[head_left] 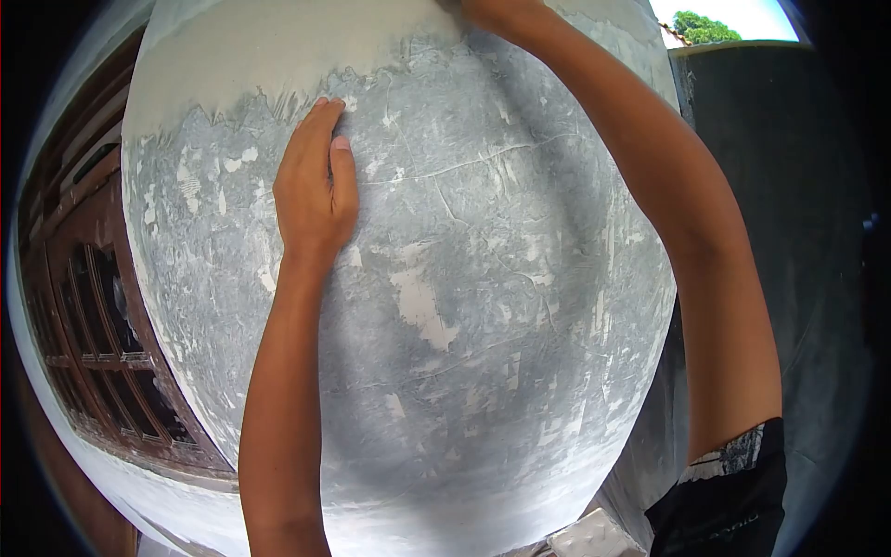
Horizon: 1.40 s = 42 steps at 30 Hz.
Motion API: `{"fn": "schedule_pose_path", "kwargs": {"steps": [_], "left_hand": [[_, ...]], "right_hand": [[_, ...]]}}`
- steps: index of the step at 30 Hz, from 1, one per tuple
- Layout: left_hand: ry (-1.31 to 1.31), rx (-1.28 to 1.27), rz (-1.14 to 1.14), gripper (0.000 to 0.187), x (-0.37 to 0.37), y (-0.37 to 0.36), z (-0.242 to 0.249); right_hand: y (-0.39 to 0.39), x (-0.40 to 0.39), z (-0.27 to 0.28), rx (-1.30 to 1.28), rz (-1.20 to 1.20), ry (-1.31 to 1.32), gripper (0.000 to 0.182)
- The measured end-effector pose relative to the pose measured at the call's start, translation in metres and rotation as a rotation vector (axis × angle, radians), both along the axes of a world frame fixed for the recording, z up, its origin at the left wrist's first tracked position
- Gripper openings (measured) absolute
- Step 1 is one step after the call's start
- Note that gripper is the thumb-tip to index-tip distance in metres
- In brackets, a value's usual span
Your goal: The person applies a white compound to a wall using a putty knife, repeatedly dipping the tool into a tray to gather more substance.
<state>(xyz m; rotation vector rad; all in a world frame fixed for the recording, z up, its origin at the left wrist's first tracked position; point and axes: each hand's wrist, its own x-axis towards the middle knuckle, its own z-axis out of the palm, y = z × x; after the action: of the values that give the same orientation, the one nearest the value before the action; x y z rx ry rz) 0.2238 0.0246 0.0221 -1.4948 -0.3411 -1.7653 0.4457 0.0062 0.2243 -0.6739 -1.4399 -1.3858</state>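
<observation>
A broad grey plastered column [464, 306] fills the middle of the head view. Its lower part is patchy grey with white flecks and thin cracks; a smoother, lighter band covers the top. My left hand [316, 186] lies flat on the surface at the ragged line between the two, fingers together and pointing up, holding nothing. My right arm reaches up across the column; only the wrist and base of my right hand [497, 11] show at the top edge, and the fingers are out of frame.
A dark wooden window frame with panes [102, 325] stands to the left of the column. A dark grey wall [780, 186] runs on the right, with sky and a tree [701, 26] above it. A white block [594, 537] lies at the bottom.
</observation>
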Motion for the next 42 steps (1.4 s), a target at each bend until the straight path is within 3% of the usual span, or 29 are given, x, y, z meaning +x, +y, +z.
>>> {"fn": "schedule_pose_path", "kwargs": {"steps": [4,6,7,10,12,13,14,16,17,19,21,23,25,27,28,29,30,32,33,35,37,40,42], "left_hand": [[-0.004,-0.012,-0.004,0.034,0.0,-0.001,0.0],[0.012,-0.03,0.008,0.036,-0.002,-0.001,-0.002],[0.027,-0.045,0.023,0.038,-0.002,-0.001,-0.001],[0.008,-0.012,-0.015,0.035,0.0,-0.001,0.0],[0.008,-0.013,0.001,0.035,0.0,0.0,0.0],[0.003,-0.009,0.014,0.034,-0.001,0.0,0.0],[0.003,-0.007,0.016,0.034,-0.001,0.001,0.0],[0.024,-0.05,0.042,0.039,-0.002,0.0,-0.001],[0.026,-0.048,0.043,0.039,-0.003,0.0,0.0],[0.026,-0.05,0.031,0.039,-0.003,0.0,-0.001],[0.024,-0.056,0.029,0.039,-0.003,0.0,-0.001],[0.02,-0.052,0.028,0.039,-0.003,-0.001,0.001],[0.027,-0.052,0.018,0.039,-0.002,-0.001,0.0],[0.027,-0.055,0.027,0.038,-0.002,0.0,0.0],[0.025,-0.055,0.037,0.038,-0.002,0.0,-0.001],[0.023,-0.055,0.039,0.038,-0.003,0.0,-0.001],[0.023,-0.057,0.033,0.038,-0.002,0.0,-0.001],[0.027,-0.059,0.027,0.038,-0.001,0.0,0.0],[0.017,-0.032,0.017,0.036,0.0,-0.001,0.001],[0.008,-0.01,0.004,0.034,-0.001,-0.001,-0.002],[-0.001,-0.004,0.034,0.034,0.0,0.0,-0.001],[0.009,-0.007,0.016,0.034,0.0,-0.001,0.001],[0.005,-0.007,0.021,0.034,0.001,-0.001,0.001]], "right_hand": [[-0.004,0.002,-0.052,-0.068,-0.153,-0.104,0.01],[-0.029,-0.012,-0.118,-0.157,-0.046,-0.217,0.022],[-0.043,-0.018,-0.137,-0.24,-0.026,-0.293,0.017],[-0.044,-0.021,-0.113,-0.134,0.087,-0.189,0.013],[-0.034,-0.014,-0.058,-0.062,0.152,-0.114,0.013],[-0.028,-0.011,-0.032,-0.05,0.153,-0.055,0.025],[-0.019,-0.009,-0.011,-0.048,0.155,-0.055,0.025],[-0.02,-0.015,-0.002,-0.105,-0.036,0.049,0.024],[-0.014,-0.011,-0.009,-0.104,-0.036,0.051,0.024],[-0.009,-0.005,-0.056,0.007,-0.038,-0.292,0.013],[-0.028,-0.019,-0.126,-0.093,-0.075,-0.304,0.015],[-0.042,-0.024,-0.157,-0.218,-0.064,-0.326,0.012],[-0.047,-0.021,-0.138,-0.208,-0.05,-0.263,0.015],[-0.037,-0.01,-0.082,-0.016,0.178,-0.246,0.017],[-0.032,-0.005,-0.057,-0.035,0.149,-0.152,0.012],[-0.029,0.0,-0.038,-0.05,0.119,-0.061,0.024],[-0.027,0.004,-0.033,-0.05,0.119,-0.06,0.024],[-0.022,0.012,-0.028,-0.273,-0.117,-0.078,0.023],[-0.019,0.016,-0.047,-0.209,-0.094,-0.128,0.011],[-0.019,0.01,-0.112,-0.15,-0.062,-0.193,0.02],[-0.035,-0.002,-0.155,-0.298,-0.135,-0.218,0.011],[-0.05,-0.007,-0.128,-0.194,0.054,-0.133,0.009],[-0.031,-0.001,-0.064,-0.123,0.143,-0.066,0.011]]}}
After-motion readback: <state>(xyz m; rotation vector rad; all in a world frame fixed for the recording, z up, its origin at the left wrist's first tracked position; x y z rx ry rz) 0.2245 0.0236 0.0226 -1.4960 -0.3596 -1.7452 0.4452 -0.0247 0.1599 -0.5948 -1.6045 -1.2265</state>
